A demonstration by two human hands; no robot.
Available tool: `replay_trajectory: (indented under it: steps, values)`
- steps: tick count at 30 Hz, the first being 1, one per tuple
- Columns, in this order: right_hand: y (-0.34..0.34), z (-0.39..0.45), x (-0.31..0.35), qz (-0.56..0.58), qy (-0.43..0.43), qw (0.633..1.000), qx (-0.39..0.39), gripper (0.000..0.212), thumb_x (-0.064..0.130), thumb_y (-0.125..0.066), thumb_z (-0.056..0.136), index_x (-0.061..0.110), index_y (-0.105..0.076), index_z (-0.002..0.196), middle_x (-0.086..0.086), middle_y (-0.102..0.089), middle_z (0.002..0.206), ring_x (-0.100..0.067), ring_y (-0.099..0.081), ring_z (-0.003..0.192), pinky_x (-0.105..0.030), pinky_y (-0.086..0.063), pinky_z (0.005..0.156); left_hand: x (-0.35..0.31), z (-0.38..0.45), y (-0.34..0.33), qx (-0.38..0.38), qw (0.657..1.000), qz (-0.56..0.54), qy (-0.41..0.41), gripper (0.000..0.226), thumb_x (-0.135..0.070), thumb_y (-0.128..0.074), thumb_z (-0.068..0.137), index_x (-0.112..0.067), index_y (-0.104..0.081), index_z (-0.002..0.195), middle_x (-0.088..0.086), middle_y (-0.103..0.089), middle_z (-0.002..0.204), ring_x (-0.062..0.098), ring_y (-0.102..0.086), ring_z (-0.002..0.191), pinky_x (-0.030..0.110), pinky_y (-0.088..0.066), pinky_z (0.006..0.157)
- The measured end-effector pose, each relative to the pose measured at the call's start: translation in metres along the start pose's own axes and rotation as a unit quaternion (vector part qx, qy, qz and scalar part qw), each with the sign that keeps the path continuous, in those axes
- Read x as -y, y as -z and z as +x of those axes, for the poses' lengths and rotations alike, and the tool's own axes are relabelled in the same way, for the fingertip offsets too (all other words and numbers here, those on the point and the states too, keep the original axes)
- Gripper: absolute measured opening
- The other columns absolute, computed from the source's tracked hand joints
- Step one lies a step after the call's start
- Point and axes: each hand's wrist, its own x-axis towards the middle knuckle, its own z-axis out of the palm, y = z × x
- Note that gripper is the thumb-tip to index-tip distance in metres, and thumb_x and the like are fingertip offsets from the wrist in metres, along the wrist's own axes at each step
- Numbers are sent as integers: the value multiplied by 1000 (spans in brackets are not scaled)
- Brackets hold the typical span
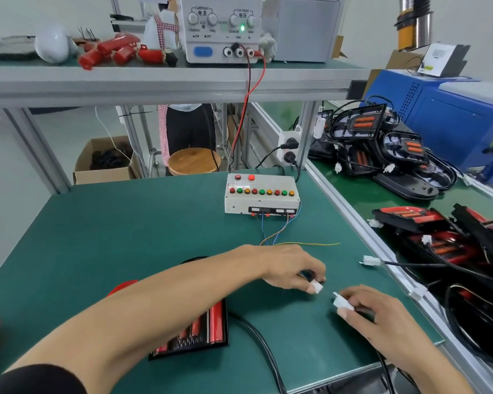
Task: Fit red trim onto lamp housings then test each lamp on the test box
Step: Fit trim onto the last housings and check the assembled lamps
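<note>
The scene was brightly and evenly lit, seemingly from overhead, with only soft, faint shadows under the hands (296,268) on the bench (125,237). The wide lens bent the shelf (154,81) and frame rails toward the edges. Fine detail was slightly soft overall, and the far corners were blurrier.
</note>
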Motion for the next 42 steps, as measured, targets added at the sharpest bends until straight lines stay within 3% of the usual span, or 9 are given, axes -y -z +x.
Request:
replay_trajectory:
  steps: [5,8,13,17,20,24,33,38,42]
  values:
    - [-5,-5,13,9,-34,998,-43,9,32,-77,87,27,-69,84,20,-71,97,-2,-65,91,-19,-48,78,-16,7,4,-11,996,89,8,30,-30,-73,93,-17,-64,118,1,-72,107,26,-60,94,44,-53,83]
    - [-6,-11,30,16,-14,996,-90,11,39,-73,86,33,-66,92,11,-64,73,-9,-55,67,-18,-41,63,-18,-9,4,-24,992,121,13,61,-37,-73,93,-22,-50,147,0,-65,136,26,-57,123,39,-49,99]
    - [-7,-15,81,1,60,998,-7,14,26,-65,94,38,-62,100,9,-63,76,-7,-55,65,-15,-43,63,-20,-97,16,-242,966,13,89,30,-35,-65,98,-19,-70,123,-4,-69,125,15,-60,118,37,-44,106]
    - [4,-7,139,-71,132,989,15,14,33,-71,90,37,-63,79,19,-52,94,-2,-55,87,-10,-38,75,-13,-190,8,-403,876,-30,263,12,-32,-65,97,-23,-72,94,-12,-68,96,2,-61,94,30,-48,93]
    - [1,-4,184,-50,102,990,87,40,57,-64,84,20,-57,71,13,-45,67,-7,-41,56,-15,-35,55,-18,-242,-23,-442,811,-78,376,17,-38,-62,97,-33,-66,82,-13,-65,87,-1,-59,85,21,-45,79]
    - [-33,9,248,279,-29,917,285,39,41,-68,91,19,-49,64,-1,-33,53,-15,-23,47,-23,-28,47,-45,-264,-74,-525,725,-201,399,51,-64,-38,94,-30,-72,77,-5,-69,77,8,-61,72,16,-45,68]
    - [-106,85,271,672,-198,714,8,17,18,-79,89,7,-66,84,-5,-72,65,-11,-70,55,-19,-55,48,-64,-275,-109,-599,465,-574,310,88,-59,-4,99,1,-66,111,28,-71,97,38,-64,99,47,-47,91]
    - [-110,90,222,469,-67,852,-223,9,14,-71,93,17,-72,86,-3,-77,75,-16,-76,68,-30,-61,66,-62,-261,-119,-593,450,-575,339,62,-54,-20,105,-14,-55,139,11,-67,126,29,-61,116,46,-45,104]
    - [-127,52,178,238,22,946,-220,12,21,-70,95,30,-76,89,16,-76,82,1,-70,81,-19,-52,80,-72,-240,-120,-564,549,-469,400,39,-78,-39,81,-55,-69,87,-35,-69,100,2,-60,109,34,-47,99]
